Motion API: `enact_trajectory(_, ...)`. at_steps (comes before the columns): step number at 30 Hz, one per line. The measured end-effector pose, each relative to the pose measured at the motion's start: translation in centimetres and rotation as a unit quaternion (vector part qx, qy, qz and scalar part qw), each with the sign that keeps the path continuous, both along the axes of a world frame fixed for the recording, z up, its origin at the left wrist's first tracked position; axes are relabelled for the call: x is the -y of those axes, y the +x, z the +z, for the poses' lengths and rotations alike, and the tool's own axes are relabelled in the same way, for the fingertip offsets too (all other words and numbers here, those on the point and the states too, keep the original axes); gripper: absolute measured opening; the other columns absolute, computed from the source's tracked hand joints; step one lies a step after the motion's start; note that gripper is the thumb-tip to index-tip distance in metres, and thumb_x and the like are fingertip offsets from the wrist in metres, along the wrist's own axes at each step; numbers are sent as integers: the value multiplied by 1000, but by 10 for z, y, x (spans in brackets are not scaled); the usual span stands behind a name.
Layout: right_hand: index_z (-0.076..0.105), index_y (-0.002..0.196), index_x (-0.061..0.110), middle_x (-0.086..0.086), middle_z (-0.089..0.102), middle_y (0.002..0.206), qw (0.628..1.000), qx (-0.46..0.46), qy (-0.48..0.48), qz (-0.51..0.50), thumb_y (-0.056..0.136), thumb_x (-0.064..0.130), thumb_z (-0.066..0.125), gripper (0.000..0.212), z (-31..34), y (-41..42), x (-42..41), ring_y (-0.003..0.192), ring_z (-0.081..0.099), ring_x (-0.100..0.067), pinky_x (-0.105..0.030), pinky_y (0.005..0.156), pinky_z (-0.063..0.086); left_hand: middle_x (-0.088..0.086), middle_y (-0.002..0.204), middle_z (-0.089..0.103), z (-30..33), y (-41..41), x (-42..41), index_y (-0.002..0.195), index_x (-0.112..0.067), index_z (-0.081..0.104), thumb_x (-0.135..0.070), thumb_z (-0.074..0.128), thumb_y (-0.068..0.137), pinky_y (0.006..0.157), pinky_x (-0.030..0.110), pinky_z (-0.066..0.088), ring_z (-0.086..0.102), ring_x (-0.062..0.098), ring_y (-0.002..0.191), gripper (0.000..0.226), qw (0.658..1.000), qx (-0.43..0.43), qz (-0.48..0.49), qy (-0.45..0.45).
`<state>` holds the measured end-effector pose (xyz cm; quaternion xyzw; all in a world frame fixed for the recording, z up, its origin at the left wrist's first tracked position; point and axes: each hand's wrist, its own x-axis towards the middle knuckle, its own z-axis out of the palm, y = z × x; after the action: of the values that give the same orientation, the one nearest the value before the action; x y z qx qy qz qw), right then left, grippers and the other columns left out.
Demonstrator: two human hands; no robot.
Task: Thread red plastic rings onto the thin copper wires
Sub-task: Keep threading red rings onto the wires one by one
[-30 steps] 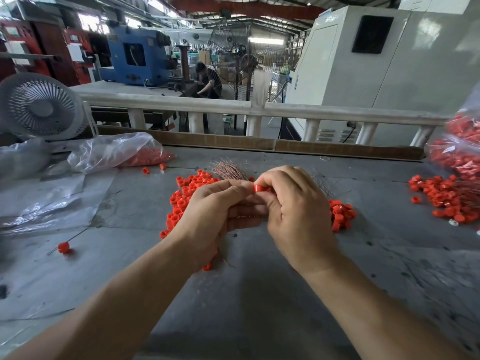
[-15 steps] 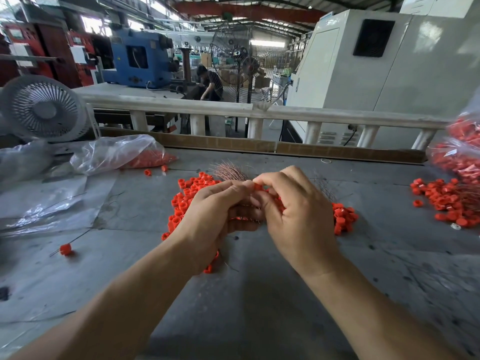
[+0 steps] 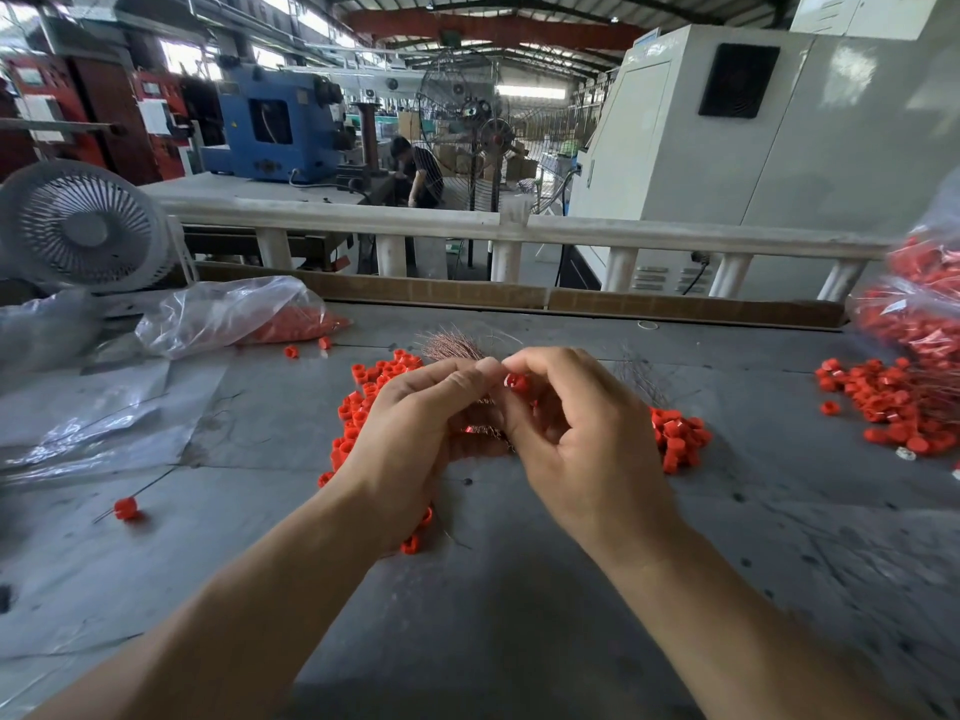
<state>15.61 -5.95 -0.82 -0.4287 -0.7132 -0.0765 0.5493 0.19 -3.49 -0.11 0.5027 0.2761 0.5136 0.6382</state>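
your right hand (image 3: 582, 439) is now pinching a single red ring (image 3: 516, 383) between thumb and forefinger, and the ring is showing plainly in the gap between your two hands, where half a second ago it was tucked out of sight behind your fingertips. your left hand (image 3: 415, 433) is curling around the bundle of copper wires (image 3: 480, 432), its thumb and forefinger coming together just beside the ring; whether they are pinching one wire end there is too fine to tell. the far ends of the bundle are fanning out beyond your left knuckles. both hands are sitting a little more apart than a moment ago, so the ring's open bore is turning towards you, which suggests you are lining it up rather than having it already on a wire. the loose pile of rings (image 3: 374, 387) is lying on the desk (image 3: 493, 615) under and around your hands, with more to the right of your right hand, a second heap (image 3: 893, 402) well off to the right, and one ring already on a wire (image 3: 125, 508) resting at the left. the next move is probably calling for a steady wire tip, since a thin strand bends easily against the ring's edge.
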Motion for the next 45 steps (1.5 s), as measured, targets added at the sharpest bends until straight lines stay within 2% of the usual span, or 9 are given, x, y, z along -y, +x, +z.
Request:
enact_trajectory(5, 69, 107, 11, 4, 70, 97, 1000, 5, -16, 16, 93, 13, 71, 14, -2, -2, 2, 80, 66, -9, -31, 69, 57, 19, 97, 75, 1, -1, 0, 103, -4, 77, -30, 68, 89, 69, 29, 59, 75, 26, 86, 31, 1000, 17, -11, 5)
enact_trajectory(15, 70, 115, 12, 5, 75, 107, 997, 14, -69, 28, 91, 11, 71, 24, -3, -4, 2, 96, 71, -9, -31, 84, 58, 20, 91, 73, -3, -4, -6, 95, -4, 76, -27, 72, 91, 70, 30, 61, 70, 25, 79, 23, 997, -16, 80, 16)
enact_trajectory(20, 72, 111, 12, 2, 73, 105, 996, 28, -82, 23, 91, 8, 70, 21, -5, -3, 0, 96, 70, -14, -36, 82, 58, 29, 90, 72, -6, -5, -7, 91, -3, 75, -25, 69, 97, 73, 41, 53, 64, 30, 77, 24, 986, -97, 135, 28)
enact_trajectory(22, 72, 109, 13, 3, 72, 103, 995, 38, -88, 13, 90, 7, 69, 20, -6, -2, -1, 95, 68, -15, -36, 80, 57, 26, 88, 73, -7, -5, -9, 87, -7, 77, -25, 68, 99, 70, 40, 51, 64, 27, 73, 23, 979, -135, 149, 36)
enact_trajectory(27, 71, 105, 15, 4, 70, 98, 995, 46, -86, -10, 88, 6, 68, 19, -7, 0, -3, 89, 65, -13, -34, 77, 55, 21, 85, 74, -9, -6, -12, 79, -9, 76, -22, 62, 99, 69, 42, 53, 65, 24, 71, 28, 966, -176, 184, 39)
enact_trajectory(32, 72, 105, 17, 8, 69, 98, 994, 52, -91, -19, 89, 8, 68, 18, -7, -3, -2, 90, 63, -8, -26, 77, 52, 16, 78, 74, -9, -8, -13, 74, -10, 74, -17, 58, 96, 60, 36, 54, 65, 23, 65, 28, 961, -188, 197, 48)
enact_trajectory(35, 72, 103, 17, 8, 68, 98, 993, 53, -100, -21, 90, 11, 68, 16, -7, -2, -2, 90, 62, -9, -27, 77, 52, 12, 79, 74, -10, -10, -13, 78, -14, 75, -26, 60, 93, 63, 39, 56, 67, 22, 66, 24, 959, -184, 208, 58)
enact_trajectory(38, 73, 103, 17, 9, 66, 100, 992, 62, -111, -22, 89, 12, 69, 15, -8, -2, -2, 90, 61, -8, -25, 77, 52, 11, 77, 74, -10, -10, -14, 74, -14, 74, -17, 57, 97, 65, 42, 56, 67, 23, 65, 28, 956, -197, 212, 49)
enact_trajectory(45, 75, 100, 20, 9, 64, 99, 990, 79, -112, -24, 88, 16, 72, 13, -9, -3, -2, 91, 62, -9, -24, 75, 53, 8, 74, 73, -10, -14, -16, 75, -12, 72, -15, 56, 98, 46, 24, 49, 64, 13, 54, 28, 936, -226, 264, 64)
